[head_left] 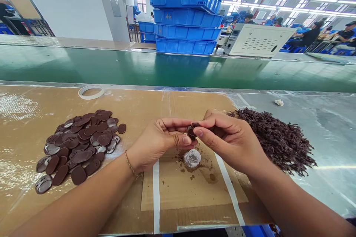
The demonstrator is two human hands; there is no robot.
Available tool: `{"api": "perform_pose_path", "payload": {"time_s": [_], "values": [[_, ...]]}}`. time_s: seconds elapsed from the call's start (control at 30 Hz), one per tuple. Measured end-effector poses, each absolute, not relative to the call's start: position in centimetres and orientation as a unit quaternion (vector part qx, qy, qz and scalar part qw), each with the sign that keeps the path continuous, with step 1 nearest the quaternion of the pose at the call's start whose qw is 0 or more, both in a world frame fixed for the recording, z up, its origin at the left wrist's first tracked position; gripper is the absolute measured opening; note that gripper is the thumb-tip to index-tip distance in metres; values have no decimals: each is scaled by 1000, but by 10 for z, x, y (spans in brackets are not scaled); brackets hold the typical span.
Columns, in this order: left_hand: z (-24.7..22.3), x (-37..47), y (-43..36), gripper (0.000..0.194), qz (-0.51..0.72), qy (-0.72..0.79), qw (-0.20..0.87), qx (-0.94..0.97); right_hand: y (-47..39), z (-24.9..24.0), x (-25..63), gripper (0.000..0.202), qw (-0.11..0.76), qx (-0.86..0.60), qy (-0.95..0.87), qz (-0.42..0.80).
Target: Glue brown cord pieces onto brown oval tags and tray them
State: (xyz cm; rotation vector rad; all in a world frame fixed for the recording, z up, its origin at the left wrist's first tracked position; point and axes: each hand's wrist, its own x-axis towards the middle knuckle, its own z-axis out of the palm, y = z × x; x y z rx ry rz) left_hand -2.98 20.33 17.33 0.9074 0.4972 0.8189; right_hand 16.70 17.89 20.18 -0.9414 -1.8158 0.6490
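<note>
Both hands meet over the middle of the table. My left hand (pixel 160 139) is closed, with thumb and fingers pinching a small dark brown piece (pixel 191 132). My right hand (pixel 236 142) pinches at the piece's upper right side, and its fingertips partly hide it. I cannot tell whether the right fingers hold a separate part. Just below the hands sits a small round clear dish (pixel 192 158) with whitish contents, and brown spots lie around it. To the left is a pile of flat brown oval pieces (pixel 83 137); to the right, a heap of thin dark brown branching pieces (pixel 278 140).
A roll of pale tape (pixel 91 92) lies at the back left. Beyond the table's metal edge runs a green conveyor belt (pixel 125 66). Stacked blue crates (pixel 187 26) and a beige metal box (pixel 258 40) stand behind it. People sit far off at the right.
</note>
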Motion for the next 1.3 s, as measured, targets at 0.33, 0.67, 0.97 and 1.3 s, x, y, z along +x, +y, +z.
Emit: {"api": "perform_pose_path", "payload": {"time_s": [0.33, 0.67, 0.97, 1.3], "values": [[174, -30, 201, 35, 377, 233, 786, 430, 178, 203, 167, 17, 472, -396, -740, 270], [175, -29, 201, 39, 377, 255, 774, 440, 178, 204, 169, 16, 468, -395, -741, 275], [178, -28, 201, 39, 386, 254, 776, 429, 176, 206, 174, 27, 464, -394, -735, 299], [183, -28, 199, 30, 407, 236, 786, 402, 178, 211, 173, 36, 510, -409, -703, 280]]}}
